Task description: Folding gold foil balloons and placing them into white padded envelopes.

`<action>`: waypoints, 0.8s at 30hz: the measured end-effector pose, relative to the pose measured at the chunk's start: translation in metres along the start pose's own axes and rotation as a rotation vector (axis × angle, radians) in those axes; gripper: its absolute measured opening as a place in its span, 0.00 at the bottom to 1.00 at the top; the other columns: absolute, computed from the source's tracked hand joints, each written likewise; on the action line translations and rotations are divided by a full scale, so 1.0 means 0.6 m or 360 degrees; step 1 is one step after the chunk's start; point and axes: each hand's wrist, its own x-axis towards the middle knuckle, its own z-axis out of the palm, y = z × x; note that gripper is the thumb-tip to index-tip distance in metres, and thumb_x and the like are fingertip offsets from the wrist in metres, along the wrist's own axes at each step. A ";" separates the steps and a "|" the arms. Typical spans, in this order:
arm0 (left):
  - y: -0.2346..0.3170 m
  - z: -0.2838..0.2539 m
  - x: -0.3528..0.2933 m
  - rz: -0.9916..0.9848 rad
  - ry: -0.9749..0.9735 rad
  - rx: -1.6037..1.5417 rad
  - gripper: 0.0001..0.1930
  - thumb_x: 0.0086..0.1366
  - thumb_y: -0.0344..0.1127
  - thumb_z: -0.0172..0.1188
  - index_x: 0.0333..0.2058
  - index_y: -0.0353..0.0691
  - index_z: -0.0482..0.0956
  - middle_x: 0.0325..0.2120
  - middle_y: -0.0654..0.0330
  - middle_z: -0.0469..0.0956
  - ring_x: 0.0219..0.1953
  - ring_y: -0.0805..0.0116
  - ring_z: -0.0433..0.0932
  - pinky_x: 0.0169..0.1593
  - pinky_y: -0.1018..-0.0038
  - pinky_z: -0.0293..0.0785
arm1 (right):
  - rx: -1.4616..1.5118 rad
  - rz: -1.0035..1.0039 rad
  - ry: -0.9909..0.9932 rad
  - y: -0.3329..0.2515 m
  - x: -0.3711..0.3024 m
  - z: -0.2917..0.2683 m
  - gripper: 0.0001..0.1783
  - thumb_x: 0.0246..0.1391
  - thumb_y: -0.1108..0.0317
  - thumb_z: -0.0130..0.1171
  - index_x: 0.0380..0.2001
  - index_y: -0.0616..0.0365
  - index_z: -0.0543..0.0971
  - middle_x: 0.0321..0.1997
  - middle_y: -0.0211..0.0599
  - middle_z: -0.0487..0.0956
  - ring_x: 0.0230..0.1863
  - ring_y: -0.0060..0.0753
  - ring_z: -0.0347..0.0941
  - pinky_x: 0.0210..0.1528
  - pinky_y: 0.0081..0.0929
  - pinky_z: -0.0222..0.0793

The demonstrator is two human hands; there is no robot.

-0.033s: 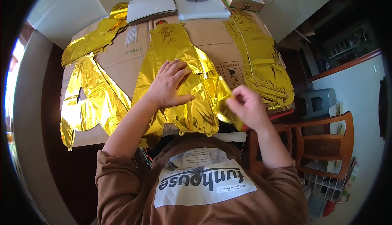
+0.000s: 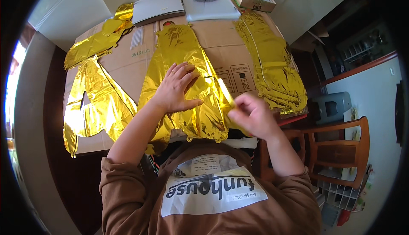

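The person's left hand (image 2: 177, 89) lies palm down on a large, glossy gold foil sheet (image 2: 177, 43), which occupies the middle of a desk covered in brown cardboard (image 2: 219, 39) and is broader toward the person than at its far end. The fingers of this hand are slightly parted and bent, resting on the foil without closing around anything; a ring shows on one of them. The right hand (image 2: 255, 115), slightly blurred, is at the right edge of the same sheet, its curled fingers and thumb pinching the lifted foil margin. Small rounded tabs project from the sheet's near edge.

To the left lies an arch-shaped gold foil piece with two legs (image 2: 102, 111); beyond it, an elongated gold foil piece (image 2: 91, 45) extends toward the far edge. Narrow white strips (image 2: 136, 38) lie between the latter and the central sheet. At right are long, wrinkled gold foil pieces (image 2: 277, 77), crossed by a thin pale line. Along the far edge, from left to right: a flat white box (image 2: 157, 5), a translucent plastic packet (image 2: 211, 7) and a small light-brown carton (image 2: 253, 0). A brown wooden chair (image 2: 338, 126) stands to the person's right.
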 end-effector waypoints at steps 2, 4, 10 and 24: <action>-0.002 -0.002 -0.001 -0.0013 -0.0018 0.0010 0.39 0.50 0.55 0.70 0.58 0.41 0.73 0.61 0.52 0.69 0.69 0.49 0.62 0.74 0.47 0.51 | 0.0113 -0.0420 -0.0385 -0.009 0.001 0.014 0.31 0.57 0.58 0.72 0.58 0.61 0.73 0.46 0.37 0.82 0.47 0.28 0.80 0.52 0.25 0.75; -0.003 -0.002 -0.002 -0.0015 -0.0012 0.0012 0.37 0.50 0.50 0.69 0.58 0.41 0.73 0.61 0.52 0.69 0.69 0.49 0.62 0.74 0.48 0.51 | 0.0035 -0.0508 -0.0384 0.001 0.015 -0.008 0.25 0.61 0.59 0.68 0.56 0.60 0.77 0.53 0.41 0.81 0.48 0.30 0.82 0.50 0.27 0.78; -0.015 0.010 0.000 0.0007 0.0023 0.0066 0.34 0.51 0.43 0.69 0.57 0.40 0.73 0.61 0.51 0.70 0.69 0.48 0.63 0.74 0.49 0.52 | -0.1073 -0.0968 0.0275 0.083 0.103 -0.011 0.23 0.65 0.59 0.59 0.59 0.59 0.77 0.68 0.44 0.73 0.62 0.45 0.74 0.63 0.41 0.71; -0.008 0.004 0.001 -0.0011 -0.0001 0.0038 0.35 0.49 0.42 0.69 0.57 0.37 0.73 0.60 0.50 0.69 0.69 0.48 0.62 0.75 0.52 0.50 | -0.1358 -0.1036 -0.0053 0.086 0.135 -0.002 0.34 0.65 0.51 0.56 0.67 0.59 0.69 0.74 0.44 0.65 0.74 0.50 0.59 0.76 0.51 0.49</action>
